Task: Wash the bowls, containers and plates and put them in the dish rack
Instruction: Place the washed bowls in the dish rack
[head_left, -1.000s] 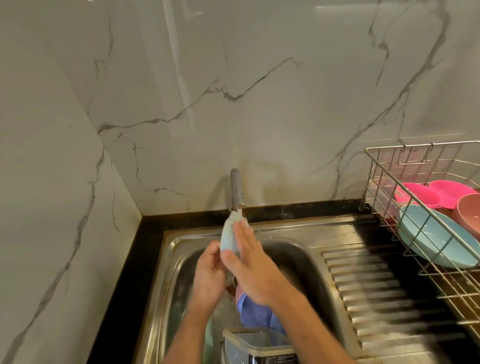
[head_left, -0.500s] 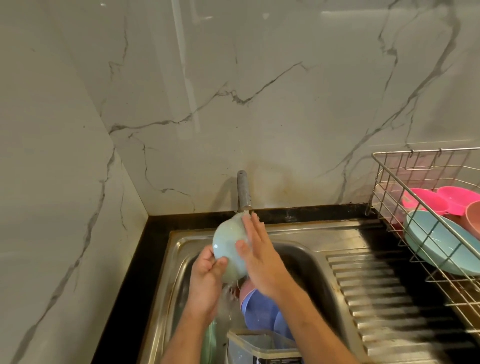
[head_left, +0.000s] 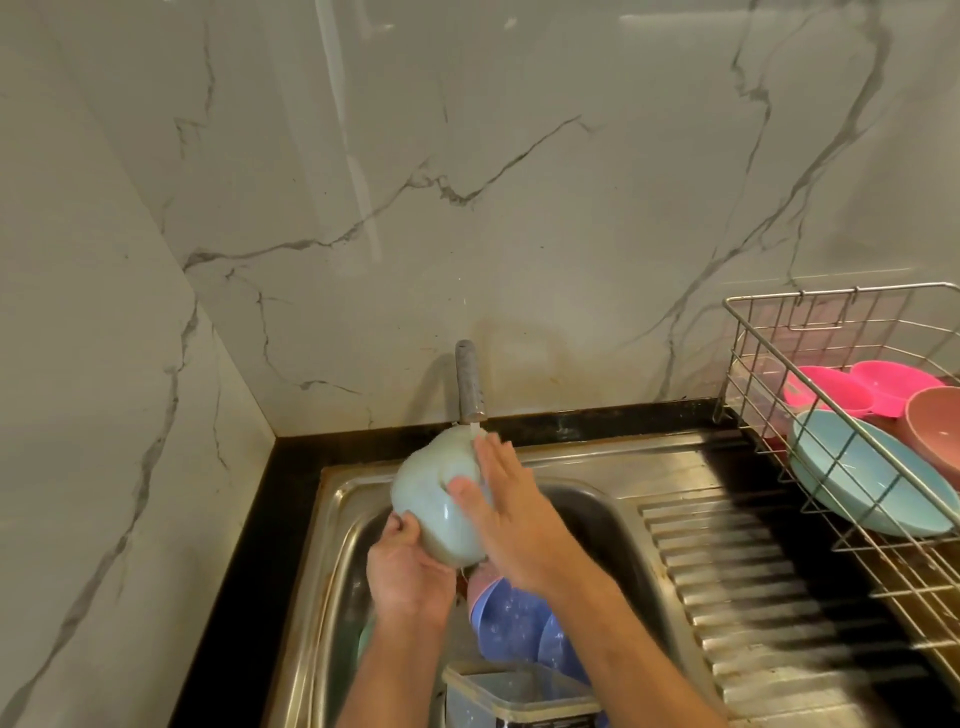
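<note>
Pale green bowl (head_left: 434, 501) held over the steel sink (head_left: 613, 512), tilted, its outer underside facing the camera, directly under the tap (head_left: 469, 382). A thin stream of water falls from the spout onto the bowl's upper edge.

Left hand (head_left: 408, 569) supports the bowl from below; its grip is curled round the lower rim, fingertips showing at the left edge. Right hand (head_left: 511, 519) lies flat against the bowl's right side, fingers straight and together, thumb pressed on the bowl's base.

In the sink below the hands: blue dishes (head_left: 519, 629) with flecks of suds, and a clear plastic container (head_left: 511, 696) at the near edge.

Right of the sink, a ribbed draining board (head_left: 769, 587). Wire dish rack (head_left: 779, 364) stands on it, holding 1 light blue plate (head_left: 878, 486) leaning, 2 bright pink dishes (head_left: 852, 389) behind it, and 1 dusty pink bowl (head_left: 937, 421) at the frame edge.

Black tabletop (head_left: 249, 545) borders the sink; marble wall (head_left: 467, 182) behind.
</note>
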